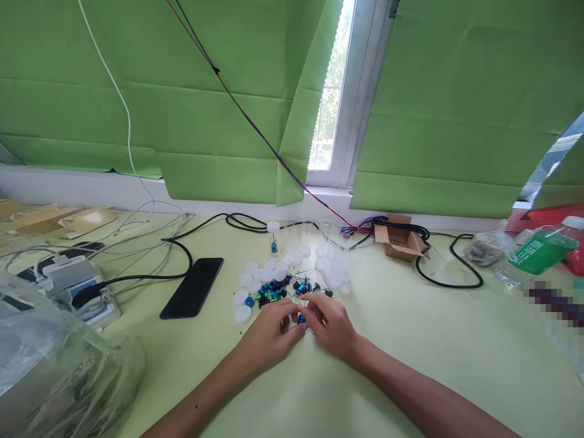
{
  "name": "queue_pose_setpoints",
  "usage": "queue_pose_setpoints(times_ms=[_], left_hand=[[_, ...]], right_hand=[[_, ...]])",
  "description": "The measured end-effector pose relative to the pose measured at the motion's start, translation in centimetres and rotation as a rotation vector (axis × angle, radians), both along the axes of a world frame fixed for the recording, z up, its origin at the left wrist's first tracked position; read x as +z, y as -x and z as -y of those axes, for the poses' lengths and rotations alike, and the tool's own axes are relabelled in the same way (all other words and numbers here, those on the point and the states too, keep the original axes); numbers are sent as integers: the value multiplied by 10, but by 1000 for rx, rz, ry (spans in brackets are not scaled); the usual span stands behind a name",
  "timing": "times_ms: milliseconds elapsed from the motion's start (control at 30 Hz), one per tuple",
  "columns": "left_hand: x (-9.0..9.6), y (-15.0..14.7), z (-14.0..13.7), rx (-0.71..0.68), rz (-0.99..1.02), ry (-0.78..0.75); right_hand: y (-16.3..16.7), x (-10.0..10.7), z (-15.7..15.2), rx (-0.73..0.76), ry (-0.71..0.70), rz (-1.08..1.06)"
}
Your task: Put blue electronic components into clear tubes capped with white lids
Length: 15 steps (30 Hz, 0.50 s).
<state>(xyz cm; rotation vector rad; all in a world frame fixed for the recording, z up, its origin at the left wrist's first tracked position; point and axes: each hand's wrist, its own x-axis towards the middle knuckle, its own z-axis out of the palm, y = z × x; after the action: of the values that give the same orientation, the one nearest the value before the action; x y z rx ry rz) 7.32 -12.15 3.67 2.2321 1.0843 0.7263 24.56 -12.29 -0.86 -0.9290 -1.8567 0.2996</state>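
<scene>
My left hand [277,331] and my right hand [332,325] meet low over the table, both with fingers pinched together. Between the fingertips is a small blue metallic part [302,318], with a thin metal pin beside it; the fingers hide most of both. Just beyond my hands lies a loose pile of small blue, green and black parts [274,295], some with thin pins. White round caps [243,314] are scattered to the left of the pile. Behind it, several transparent tubes [324,234] stand upright, and one capped tube [274,243] contains a blue part.
A black phone [192,288] lies to the left, near a power strip [93,298] with cables. Clear plastic wrapping [64,365] fills the near left corner. An open cardboard box [399,240], a black cable [451,285] and a green-labelled bottle [541,252] are on the right.
</scene>
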Motion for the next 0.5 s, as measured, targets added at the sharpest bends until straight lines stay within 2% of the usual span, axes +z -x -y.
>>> queue_pose_setpoints(times_ms=[233,400,500], left_hand=[[8,9,-4,-2,-31,-68],[5,11,-8,34,72,-46],[1,11,-12,103,93,-74]], right_hand=[[0,-2,0,-19,88,-98],[1,-1,-1,-64,102,-122],[1,0,0,-77,90,-121]])
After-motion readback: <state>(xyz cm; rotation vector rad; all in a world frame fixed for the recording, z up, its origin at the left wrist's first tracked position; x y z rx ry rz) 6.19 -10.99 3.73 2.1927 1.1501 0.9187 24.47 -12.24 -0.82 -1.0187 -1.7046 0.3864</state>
